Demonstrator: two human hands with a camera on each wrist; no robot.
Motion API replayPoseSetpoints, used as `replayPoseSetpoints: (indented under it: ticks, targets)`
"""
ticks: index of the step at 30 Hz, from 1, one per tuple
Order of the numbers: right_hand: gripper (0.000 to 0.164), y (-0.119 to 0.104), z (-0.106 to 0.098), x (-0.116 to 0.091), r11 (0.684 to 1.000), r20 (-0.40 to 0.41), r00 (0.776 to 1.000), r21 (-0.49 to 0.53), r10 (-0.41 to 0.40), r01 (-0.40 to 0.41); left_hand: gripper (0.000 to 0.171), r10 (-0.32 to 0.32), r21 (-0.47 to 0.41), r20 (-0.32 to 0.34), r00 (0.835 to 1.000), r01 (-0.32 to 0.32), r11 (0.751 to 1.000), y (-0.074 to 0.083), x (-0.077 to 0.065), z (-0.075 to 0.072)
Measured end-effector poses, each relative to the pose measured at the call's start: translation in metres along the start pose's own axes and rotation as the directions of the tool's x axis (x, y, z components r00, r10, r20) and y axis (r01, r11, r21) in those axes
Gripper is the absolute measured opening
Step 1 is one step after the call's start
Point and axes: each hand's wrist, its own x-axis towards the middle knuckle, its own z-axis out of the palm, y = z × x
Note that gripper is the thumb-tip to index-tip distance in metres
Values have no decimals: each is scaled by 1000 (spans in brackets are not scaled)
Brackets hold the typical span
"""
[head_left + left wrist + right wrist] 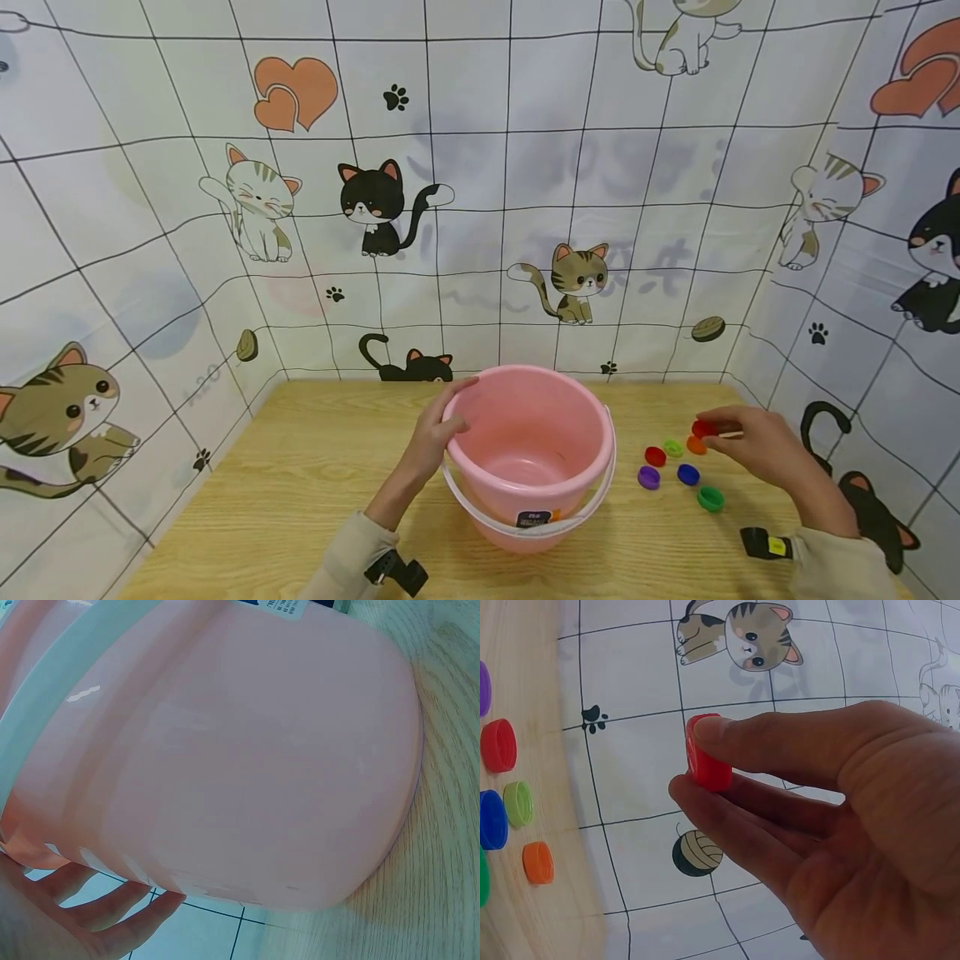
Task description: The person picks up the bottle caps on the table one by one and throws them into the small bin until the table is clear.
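A pink bucket (pixel 525 500) with a white handle stands upright on the wooden table. My left hand (pixel 437 429) grips its left rim, thumb over the edge; in the left wrist view the fingers (pixel 120 922) lie along the bucket's outer wall (pixel 262 765). To the right, my right hand (pixel 757 446) pinches a red bottle cap (pixel 710 754) between thumb and fingertips, above the table. Below and left of it lie several loose caps: red (pixel 655 457), light green (pixel 673 448), orange (pixel 697 445), purple (pixel 648 477), blue (pixel 687 475) and green (pixel 710 499).
The wooden table (pixel 300 500) reaches back to a cloth wall (pixel 472 208) printed with cats and grid lines. Similar cloth closes off the left and right sides. The bucket's handle (pixel 547 527) hangs down across its front.
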Motion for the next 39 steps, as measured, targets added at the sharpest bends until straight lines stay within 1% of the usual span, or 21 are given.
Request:
replayPoseSetpoints:
  ticks: [5, 14, 25, 33, 39]
  targets:
    - [43, -7, 2, 1, 1000, -7, 1000, 16, -14, 15, 67, 0, -9, 5, 1000, 0, 1000, 0, 0, -1]
    - [38, -14, 5, 2, 998, -36, 998, 29, -49, 50, 68, -3, -24, 7, 1000, 3, 1000, 0, 1, 1]
    - [35, -23, 14, 8, 990, -44, 994, 92, -100, 104, 68, 3, -29, 6, 1000, -2, 1000, -2, 1, 0]
    - [36, -37, 15, 17, 987, -65, 988, 67, -144, 148, 69, -7, -23, 2, 1000, 7, 1000, 1, 0, 0]
    - [36, -48, 17, 23, 981, -86, 981, 73, -174, 180, 69, 8, -29, 0, 1000, -8, 1000, 1, 0, 0]
